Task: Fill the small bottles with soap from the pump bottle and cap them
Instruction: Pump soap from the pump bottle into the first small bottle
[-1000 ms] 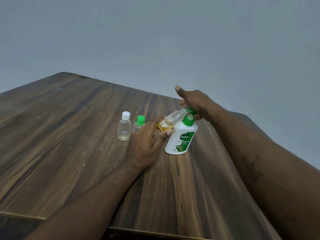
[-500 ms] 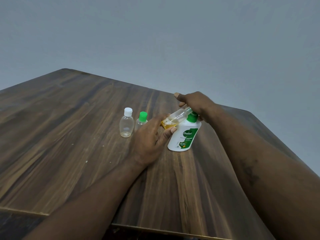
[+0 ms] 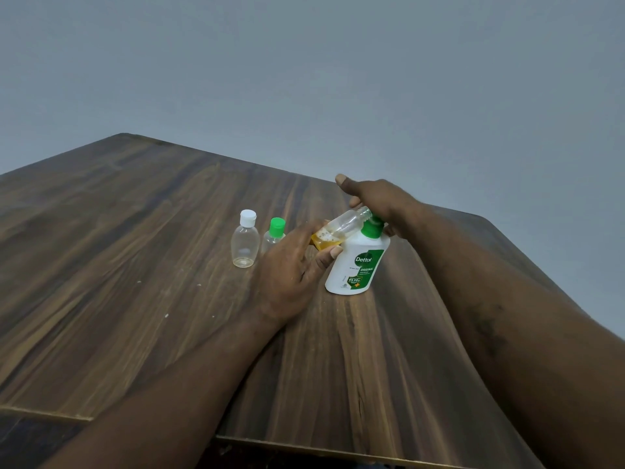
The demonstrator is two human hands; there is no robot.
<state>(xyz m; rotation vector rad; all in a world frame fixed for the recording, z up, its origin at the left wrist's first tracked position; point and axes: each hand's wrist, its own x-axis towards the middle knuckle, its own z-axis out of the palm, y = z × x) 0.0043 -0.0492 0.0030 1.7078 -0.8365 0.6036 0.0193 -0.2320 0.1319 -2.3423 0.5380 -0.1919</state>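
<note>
soap (image 3: 325,241), yellow, pools in the low end of the open bottle (image 3: 343,226), which the left hand (image 3: 291,265) pinches near its base, tilted, mouth up at the green nozzle. right hand (image 3: 375,201) lies over the head of the pump bottle (image 3: 355,269), thumb out; whether its fingers curl i cannot tell. the bottle looks light, thin and squashy, likely slick: grip low, gently. white-capped bottle (image 3: 245,243) and green-capped bottle (image 3: 274,231) stand on the counter (image 3: 135,231).

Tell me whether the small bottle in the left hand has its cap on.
No: the tilted small bottle in the left hand has a bare, open neck, held at the green pump of the Dettol pump bottle.
</note>
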